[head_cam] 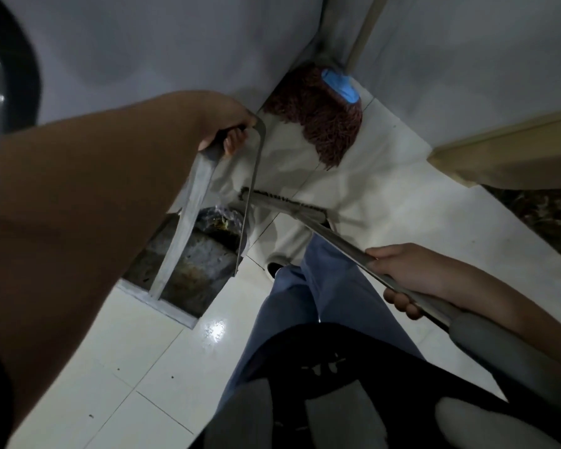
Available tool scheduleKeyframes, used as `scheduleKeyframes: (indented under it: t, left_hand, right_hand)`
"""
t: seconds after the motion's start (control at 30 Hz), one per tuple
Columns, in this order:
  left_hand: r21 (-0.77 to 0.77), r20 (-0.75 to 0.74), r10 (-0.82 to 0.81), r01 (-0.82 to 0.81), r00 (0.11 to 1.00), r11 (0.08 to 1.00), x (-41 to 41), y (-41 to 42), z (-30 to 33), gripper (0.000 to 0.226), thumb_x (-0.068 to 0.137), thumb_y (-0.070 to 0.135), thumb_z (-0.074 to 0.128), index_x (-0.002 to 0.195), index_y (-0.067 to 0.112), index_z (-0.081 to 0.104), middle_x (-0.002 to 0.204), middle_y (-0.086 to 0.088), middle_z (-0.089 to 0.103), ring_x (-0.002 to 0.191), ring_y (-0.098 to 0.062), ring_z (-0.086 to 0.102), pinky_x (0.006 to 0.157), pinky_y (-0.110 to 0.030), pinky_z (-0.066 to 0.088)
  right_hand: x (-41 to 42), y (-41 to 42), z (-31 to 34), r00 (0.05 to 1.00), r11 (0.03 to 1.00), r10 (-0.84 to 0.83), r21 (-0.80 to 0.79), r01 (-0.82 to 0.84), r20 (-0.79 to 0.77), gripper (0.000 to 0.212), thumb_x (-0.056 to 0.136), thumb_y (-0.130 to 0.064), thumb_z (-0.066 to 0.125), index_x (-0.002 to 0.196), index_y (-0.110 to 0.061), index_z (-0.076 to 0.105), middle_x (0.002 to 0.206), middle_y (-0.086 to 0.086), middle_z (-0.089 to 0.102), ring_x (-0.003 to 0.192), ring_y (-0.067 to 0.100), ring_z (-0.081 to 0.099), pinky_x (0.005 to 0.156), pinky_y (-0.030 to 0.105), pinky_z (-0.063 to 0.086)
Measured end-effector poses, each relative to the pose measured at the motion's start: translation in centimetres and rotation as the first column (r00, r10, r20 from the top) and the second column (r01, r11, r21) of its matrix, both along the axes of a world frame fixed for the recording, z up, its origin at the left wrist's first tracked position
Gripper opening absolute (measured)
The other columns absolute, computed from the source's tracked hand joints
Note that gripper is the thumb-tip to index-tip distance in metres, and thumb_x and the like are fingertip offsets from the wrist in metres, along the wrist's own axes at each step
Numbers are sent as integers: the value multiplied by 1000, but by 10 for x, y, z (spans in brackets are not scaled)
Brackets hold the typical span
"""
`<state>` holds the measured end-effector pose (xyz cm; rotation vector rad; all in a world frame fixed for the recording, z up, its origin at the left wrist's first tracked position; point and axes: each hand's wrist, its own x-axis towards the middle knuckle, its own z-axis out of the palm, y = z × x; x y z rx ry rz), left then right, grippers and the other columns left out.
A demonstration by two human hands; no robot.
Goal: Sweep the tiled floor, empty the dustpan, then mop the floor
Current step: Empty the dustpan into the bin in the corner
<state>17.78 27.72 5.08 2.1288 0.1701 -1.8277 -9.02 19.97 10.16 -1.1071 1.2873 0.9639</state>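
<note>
Head view — no legible writing; left hand grips dustpan.

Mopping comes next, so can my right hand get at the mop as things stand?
Probably not yet: the right hand grips the broom handle, so it isn't free. The mop leans in the corner with nothing in front.

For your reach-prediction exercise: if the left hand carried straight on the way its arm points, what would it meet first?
Probably the reddish-brown mop head leaning in the corner, just beyond the left hand gripping the dustpan handle. Depth is unclear, so the wall could come first.
</note>
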Motion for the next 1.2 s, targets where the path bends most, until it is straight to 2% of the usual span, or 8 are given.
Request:
scheduleKeyframes:
  t: [0.2,0.27,0.4,0.57,0.67,0.83,0.97,1.2]
  left_hand:
    - [18,33,-97,97,995,995,-8,-8,12,58,102,33,32,49,12,43,21,2,34,15,-4,32,22,-8,24]
    - [7,-60,22,-21,998,1000,-10,-8,19,70,102,34,29,36,14,39,23,5,28,17,-4,26,23,-9,23]
    - [27,17,-27,26,1000,999,-12,-2,34,47,100,36,33,58,16,34,25,5,31,17,-5,29,23,-8,24]
    - [56,16,-41,40,999,998,-15,10,46,51,100,37,35,54,15,40,33,5,32,28,-6,31,24,-7,24]
    - [40,-58,87,-85,995,996,-11,21,57,53,99,39,34,52,17,35,30,7,25,22,-4,23,25,-9,20]
    - [11,15,165,-165,986,986,-5,43,79,45,99,38,37,59,17,34,30,8,24,22,-3,21,25,-10,18]
    - [-23,36,210,-210,977,977,-7,63,99,46,98,41,39,58,17,34,30,9,24,22,-2,21,26,-9,17]
    - [-174,38,293,-282,955,943,-22,115,152,48,93,46,44,56,18,36,33,9,25,23,-3,22,26,-7,21]
  right_hand:
    - [-3,-1,-2,999,999,-32,14,32,9,14,98,-18,39,101,-24,51,26,-1,37,20,9,32,30,10,30]
    - [-5,-1,-2,1000,999,-23,24,23,18,14,98,-17,39,99,-23,52,27,0,37,20,9,32,30,10,30]
    - [-6,-2,0,1000,999,6,49,-7,27,22,98,-15,39,83,-19,54,27,1,37,20,9,31,29,10,30]
    - [-7,-3,2,998,997,40,59,-43,45,21,98,-16,40,83,-17,54,27,2,37,20,9,31,29,10,29]
    - [-5,-3,3,997,997,44,56,-47,56,19,98,-16,39,84,-17,52,27,2,37,20,9,31,29,10,29]
    - [5,0,8,992,992,105,68,-110,70,23,98,-13,35,80,-14,48,28,3,35,21,11,30,29,11,28]
    - [9,1,20,992,992,96,77,-102,76,14,99,-12,34,100,-14,49,31,3,34,22,10,31,28,10,28]
    - [-4,-14,51,1000,999,-4,41,3,19,29,99,-20,38,127,-14,45,33,1,37,20,6,32,25,8,29]
